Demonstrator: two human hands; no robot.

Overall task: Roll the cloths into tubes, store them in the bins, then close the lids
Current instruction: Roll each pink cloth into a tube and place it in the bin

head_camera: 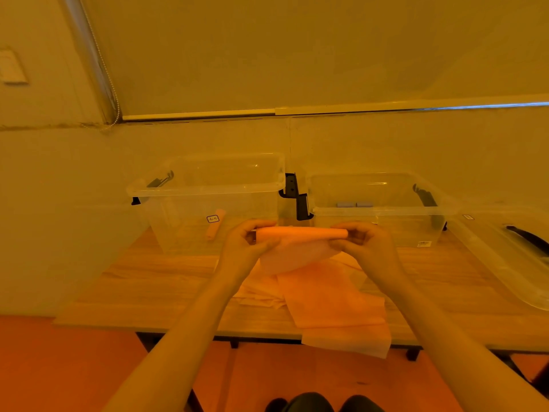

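head view: left hand (252,242) and right hand (361,240) each pinched an end of the cloth (300,233), keeping the tube tight; open bins (208,188) just beyond.

Single head-worn wide-angle view, looking forward and down from above table (166,281). Close on both hands at frame centre, left hand (249,245), right hand (364,243). Clear bins (208,188) behind, wall beyond, floor and knees at bottom edge.
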